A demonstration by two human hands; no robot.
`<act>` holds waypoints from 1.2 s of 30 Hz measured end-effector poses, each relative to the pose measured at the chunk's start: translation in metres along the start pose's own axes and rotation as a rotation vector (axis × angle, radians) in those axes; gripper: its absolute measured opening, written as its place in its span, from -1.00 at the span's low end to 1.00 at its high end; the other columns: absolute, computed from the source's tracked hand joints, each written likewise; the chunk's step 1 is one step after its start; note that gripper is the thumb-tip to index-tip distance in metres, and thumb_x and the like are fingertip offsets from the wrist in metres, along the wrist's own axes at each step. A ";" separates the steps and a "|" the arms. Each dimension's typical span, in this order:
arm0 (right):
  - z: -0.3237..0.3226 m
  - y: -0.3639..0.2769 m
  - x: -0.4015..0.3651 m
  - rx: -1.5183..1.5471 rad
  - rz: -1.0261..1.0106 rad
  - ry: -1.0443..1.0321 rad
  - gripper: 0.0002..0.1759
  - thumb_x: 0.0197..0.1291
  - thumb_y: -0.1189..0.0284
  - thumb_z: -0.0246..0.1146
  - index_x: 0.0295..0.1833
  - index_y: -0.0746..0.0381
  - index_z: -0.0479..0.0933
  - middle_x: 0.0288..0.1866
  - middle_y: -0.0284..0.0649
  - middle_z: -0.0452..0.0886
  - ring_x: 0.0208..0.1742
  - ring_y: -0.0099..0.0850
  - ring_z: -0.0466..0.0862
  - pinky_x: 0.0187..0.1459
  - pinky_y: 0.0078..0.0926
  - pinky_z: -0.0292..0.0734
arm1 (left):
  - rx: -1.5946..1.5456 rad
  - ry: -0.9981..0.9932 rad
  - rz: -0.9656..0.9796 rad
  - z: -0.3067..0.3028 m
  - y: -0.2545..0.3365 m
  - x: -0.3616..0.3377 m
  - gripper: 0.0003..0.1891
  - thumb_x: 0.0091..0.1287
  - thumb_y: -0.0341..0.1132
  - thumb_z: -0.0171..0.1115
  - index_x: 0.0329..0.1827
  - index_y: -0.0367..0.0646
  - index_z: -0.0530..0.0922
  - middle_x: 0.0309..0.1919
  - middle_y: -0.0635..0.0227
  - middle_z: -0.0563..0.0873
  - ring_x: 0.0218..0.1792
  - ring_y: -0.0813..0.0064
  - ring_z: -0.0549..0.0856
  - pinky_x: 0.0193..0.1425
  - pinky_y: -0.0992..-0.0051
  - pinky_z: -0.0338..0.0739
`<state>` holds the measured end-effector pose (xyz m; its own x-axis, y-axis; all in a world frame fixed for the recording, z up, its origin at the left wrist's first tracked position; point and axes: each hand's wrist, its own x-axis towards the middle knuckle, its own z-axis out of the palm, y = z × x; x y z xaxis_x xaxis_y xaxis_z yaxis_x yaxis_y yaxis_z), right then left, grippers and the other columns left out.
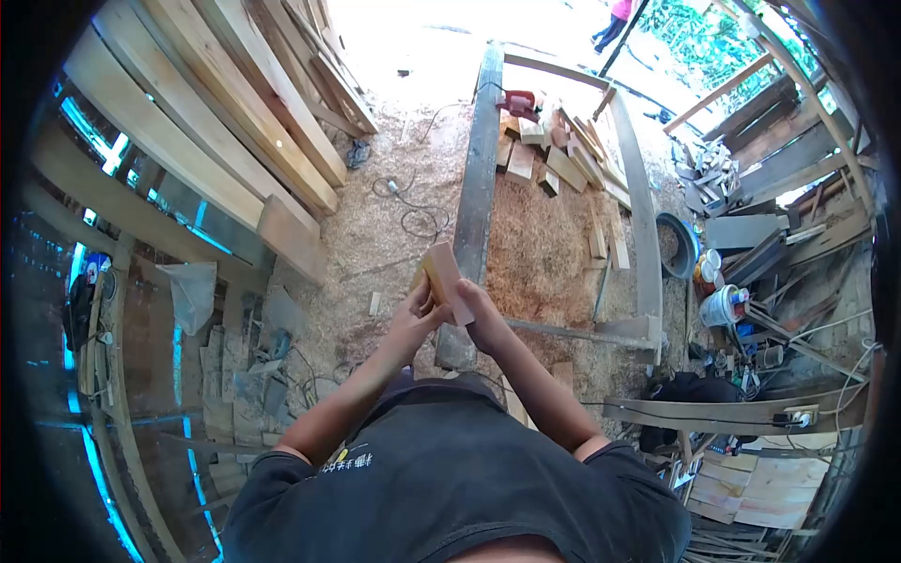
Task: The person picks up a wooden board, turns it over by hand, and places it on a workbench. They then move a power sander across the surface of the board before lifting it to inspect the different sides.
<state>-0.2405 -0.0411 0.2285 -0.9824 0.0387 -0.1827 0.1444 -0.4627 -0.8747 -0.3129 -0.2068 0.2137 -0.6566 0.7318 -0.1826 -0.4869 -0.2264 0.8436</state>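
Head view: the left hand point(415, 316) and right hand point(481, 312) clasp a wooden block point(450, 283) over a dark beam point(477, 178), apparently a handling step, any turn calling for a steady shared grip.

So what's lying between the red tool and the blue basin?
The head view shows cut wood pieces, then the long beam beside the basin.
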 end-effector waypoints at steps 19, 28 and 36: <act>0.058 -0.091 -0.104 -0.385 -0.574 0.103 0.16 0.38 -0.18 0.17 0.74 0.49 -0.01 0.82 0.19 -0.04 0.82 -0.03 0.01 0.70 -0.08 -0.02 | 0.408 -0.476 0.363 0.081 0.100 -0.032 0.52 -0.08 -0.08 0.85 0.81 -0.09 -0.19 0.81 0.19 -0.09 0.74 0.26 0.09 0.65 0.12 0.39; 0.038 -0.076 -0.104 -0.356 -0.632 0.186 0.07 0.42 -0.05 0.18 0.74 0.48 0.02 0.81 0.15 0.02 0.80 -0.06 0.09 0.68 -0.14 0.09 | 0.307 -0.542 0.267 0.081 0.071 -0.015 0.48 0.00 -0.23 0.83 0.83 -0.03 -0.22 0.82 0.33 -0.06 0.75 0.36 0.06 0.69 0.19 0.30; 0.044 -0.106 -0.092 -0.474 -0.795 0.241 -0.05 0.41 0.10 0.25 0.72 0.42 0.15 0.73 0.10 0.18 0.71 -0.11 0.26 0.63 -0.16 0.21 | 0.174 -0.570 0.265 0.096 0.095 -0.009 0.37 0.13 -0.44 0.70 0.82 -0.17 -0.25 0.80 0.13 -0.04 0.78 0.28 0.00 0.73 0.15 0.17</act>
<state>-0.1704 -0.0345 0.3580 -0.7707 0.3927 0.5019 -0.4695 0.1826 -0.8639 -0.2976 -0.1734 0.3435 -0.3102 0.9023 0.2994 -0.2186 -0.3742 0.9012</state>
